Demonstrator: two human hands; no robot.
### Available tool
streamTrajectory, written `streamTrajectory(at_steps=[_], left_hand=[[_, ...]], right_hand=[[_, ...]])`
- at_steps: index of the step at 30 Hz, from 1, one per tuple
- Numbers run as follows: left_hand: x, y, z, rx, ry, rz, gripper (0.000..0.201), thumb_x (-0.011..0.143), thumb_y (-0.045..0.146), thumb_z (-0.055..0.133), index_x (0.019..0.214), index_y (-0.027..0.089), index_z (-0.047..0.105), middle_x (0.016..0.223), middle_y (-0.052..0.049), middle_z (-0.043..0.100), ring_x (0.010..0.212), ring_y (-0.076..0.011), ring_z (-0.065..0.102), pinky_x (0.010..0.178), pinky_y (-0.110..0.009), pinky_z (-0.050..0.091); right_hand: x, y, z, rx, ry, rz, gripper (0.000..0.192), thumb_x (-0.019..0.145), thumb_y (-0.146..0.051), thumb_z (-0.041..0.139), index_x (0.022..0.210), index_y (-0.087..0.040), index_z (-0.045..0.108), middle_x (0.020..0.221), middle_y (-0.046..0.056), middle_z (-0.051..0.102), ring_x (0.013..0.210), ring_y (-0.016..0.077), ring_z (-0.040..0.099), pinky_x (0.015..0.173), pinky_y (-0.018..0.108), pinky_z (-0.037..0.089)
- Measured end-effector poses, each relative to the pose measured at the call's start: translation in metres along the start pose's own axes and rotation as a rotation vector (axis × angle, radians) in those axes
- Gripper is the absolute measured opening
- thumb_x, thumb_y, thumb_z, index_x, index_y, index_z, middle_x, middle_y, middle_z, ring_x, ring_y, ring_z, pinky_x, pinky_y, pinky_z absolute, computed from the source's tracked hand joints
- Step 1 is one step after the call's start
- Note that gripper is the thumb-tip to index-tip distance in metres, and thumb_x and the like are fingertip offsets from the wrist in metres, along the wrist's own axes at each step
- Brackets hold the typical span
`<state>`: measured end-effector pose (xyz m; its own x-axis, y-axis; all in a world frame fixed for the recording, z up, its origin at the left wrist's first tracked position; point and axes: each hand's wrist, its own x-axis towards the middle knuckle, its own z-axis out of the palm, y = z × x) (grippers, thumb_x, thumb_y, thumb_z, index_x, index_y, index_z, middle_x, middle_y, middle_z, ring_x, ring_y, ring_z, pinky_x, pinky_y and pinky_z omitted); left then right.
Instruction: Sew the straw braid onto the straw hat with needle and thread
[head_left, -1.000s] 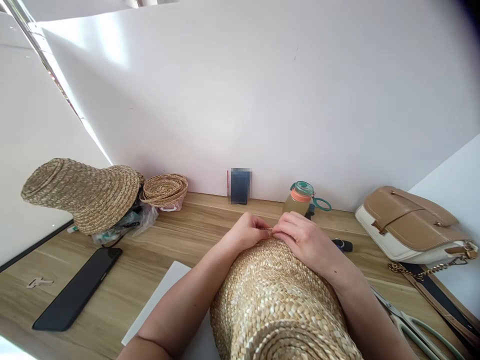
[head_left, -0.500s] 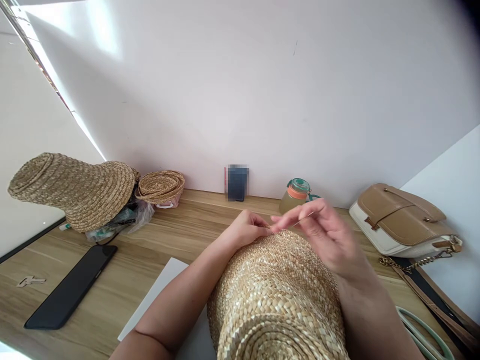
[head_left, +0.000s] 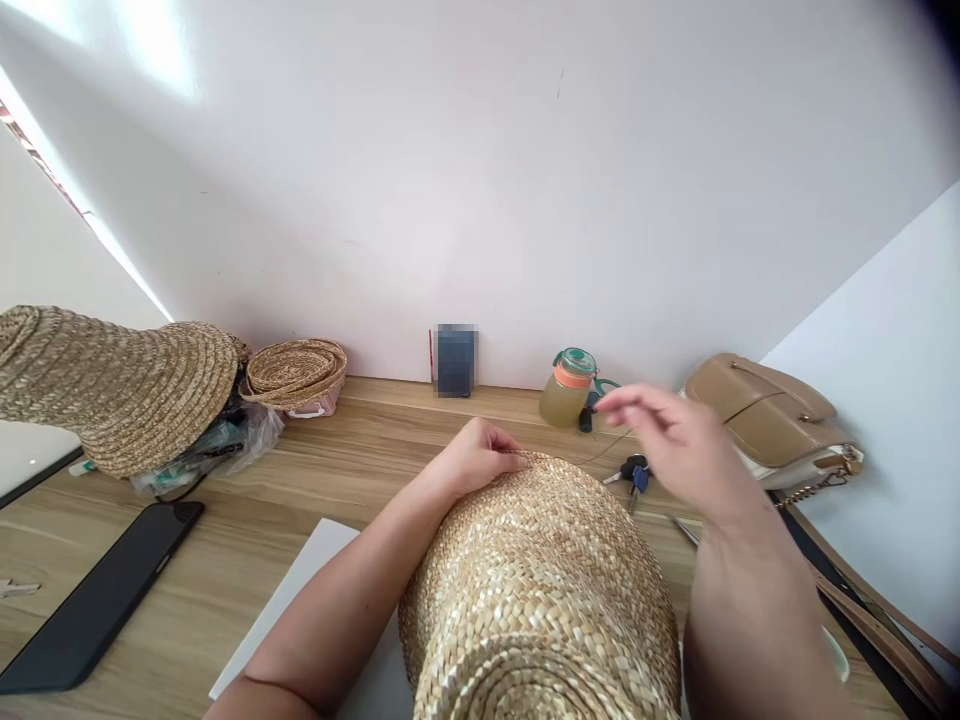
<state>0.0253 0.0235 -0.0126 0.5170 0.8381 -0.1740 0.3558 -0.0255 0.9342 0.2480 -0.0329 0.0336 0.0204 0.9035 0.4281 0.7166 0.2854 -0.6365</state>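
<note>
A straw hat (head_left: 555,560) stands crown towards me, its woven braid filling the lower middle. At the far edge of its brim my left hand (head_left: 484,460) is closed, thumb and fingers pinching the straw. My right hand (head_left: 667,430) is raised to the right of the brim, somewhat blurred, its fingers drawn together. A thin thread (head_left: 611,446) runs from the brim towards that hand. Whether a needle is between the fingertips cannot be made out now.
Left stand another straw hat (head_left: 142,385), a coiled straw piece (head_left: 296,372) and a black phone (head_left: 105,600). Behind are a dark blurred-out object (head_left: 455,362) and a bottle (head_left: 568,390). Right lie keys (head_left: 636,470) and a bag (head_left: 772,410). White paper (head_left: 300,590) lies under my left arm.
My right hand has moved right, away from the brim, drawing the thread out. A thin needle-like line showed in its fingers before. My left hand keeps its hold; the view has shifted right.
</note>
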Motion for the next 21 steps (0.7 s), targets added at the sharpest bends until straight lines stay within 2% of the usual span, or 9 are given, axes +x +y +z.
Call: streamTrajectory(at_steps=[2, 3, 5, 8, 13, 16, 18, 21], left_hand=[[-0.001, 0.001, -0.001, -0.003, -0.002, 0.003, 0.029, 0.065, 0.035, 0.067, 0.075, 0.008, 0.074, 0.057, 0.0, 0.057, 0.054, -0.0101, 0.043, 0.051, -0.023, 0.031], [-0.002, 0.002, -0.001, -0.002, -0.004, 0.008, 0.029, 0.065, 0.035, 0.067, 0.073, 0.008, 0.073, 0.055, 0.001, 0.055, 0.052, -0.0093, 0.04, 0.051, -0.023, 0.03], [-0.002, 0.001, -0.002, 0.005, -0.012, 0.026, 0.028, 0.066, 0.035, 0.067, 0.07, 0.008, 0.072, 0.053, 0.002, 0.05, 0.052, -0.0085, 0.036, 0.05, -0.023, 0.027], [-0.001, -0.001, -0.002, 0.019, -0.021, 0.054, 0.027, 0.067, 0.035, 0.065, 0.067, 0.008, 0.07, 0.051, 0.003, 0.046, 0.052, -0.0085, 0.035, 0.05, -0.023, 0.024], [0.0, -0.003, -0.002, 0.038, -0.02, 0.071, 0.026, 0.068, 0.033, 0.064, 0.069, 0.008, 0.071, 0.052, 0.003, 0.045, 0.054, -0.0088, 0.034, 0.05, -0.023, 0.024], [0.0, -0.002, -0.003, 0.031, -0.019, 0.06, 0.026, 0.067, 0.034, 0.065, 0.068, 0.008, 0.071, 0.052, 0.003, 0.047, 0.053, -0.0086, 0.035, 0.05, -0.023, 0.025], [0.0, -0.001, -0.003, 0.014, -0.018, 0.037, 0.028, 0.066, 0.035, 0.065, 0.071, 0.009, 0.072, 0.055, 0.002, 0.053, 0.053, -0.0094, 0.039, 0.05, -0.022, 0.028], [0.0, 0.0, -0.003, -0.001, -0.011, 0.006, 0.028, 0.065, 0.034, 0.067, 0.074, 0.009, 0.074, 0.062, -0.002, 0.062, 0.057, -0.0118, 0.048, 0.053, -0.023, 0.035]], right_hand=[[0.002, -0.006, 0.011, -0.018, -0.267, -0.048, 0.023, 0.089, -0.024, 0.045, 0.09, -0.024, 0.068, 0.091, 0.004, 0.066, 0.089, 0.0209, 0.057, 0.078, 0.037, 0.045], [0.003, -0.008, 0.016, -0.026, -0.343, -0.082, 0.022, 0.089, -0.025, 0.047, 0.09, -0.024, 0.069, 0.093, 0.004, 0.066, 0.093, 0.0215, 0.056, 0.081, 0.039, 0.045], [0.005, -0.012, 0.026, -0.04, -0.427, -0.133, 0.017, 0.088, -0.028, 0.053, 0.089, -0.024, 0.07, 0.094, 0.004, 0.066, 0.096, 0.0226, 0.053, 0.085, 0.041, 0.043], [0.006, -0.014, 0.037, -0.06, -0.467, -0.183, 0.011, 0.085, -0.026, 0.059, 0.083, -0.023, 0.069, 0.089, 0.004, 0.065, 0.094, 0.0223, 0.051, 0.086, 0.041, 0.042], [0.003, -0.016, 0.048, -0.102, -0.442, -0.24, 0.016, 0.089, -0.017, 0.051, 0.077, -0.019, 0.06, 0.084, 0.004, 0.06, 0.09, 0.0207, 0.048, 0.079, 0.038, 0.042], [0.004, -0.016, 0.046, -0.116, -0.39, -0.288, 0.019, 0.092, -0.015, 0.044, 0.077, -0.019, 0.055, 0.084, 0.005, 0.058, 0.088, 0.0208, 0.046, 0.078, 0.037, 0.041], [0.006, -0.011, 0.039, -0.119, -0.275, -0.28, 0.019, 0.092, -0.018, 0.043, 0.076, -0.02, 0.053, 0.082, 0.005, 0.058, 0.088, 0.0214, 0.047, 0.078, 0.037, 0.041], [0.01, 0.007, 0.024, -0.148, 0.071, -0.158, 0.016, 0.091, -0.026, 0.045, 0.079, -0.021, 0.055, 0.085, 0.006, 0.06, 0.089, 0.0231, 0.051, 0.08, 0.038, 0.042]])
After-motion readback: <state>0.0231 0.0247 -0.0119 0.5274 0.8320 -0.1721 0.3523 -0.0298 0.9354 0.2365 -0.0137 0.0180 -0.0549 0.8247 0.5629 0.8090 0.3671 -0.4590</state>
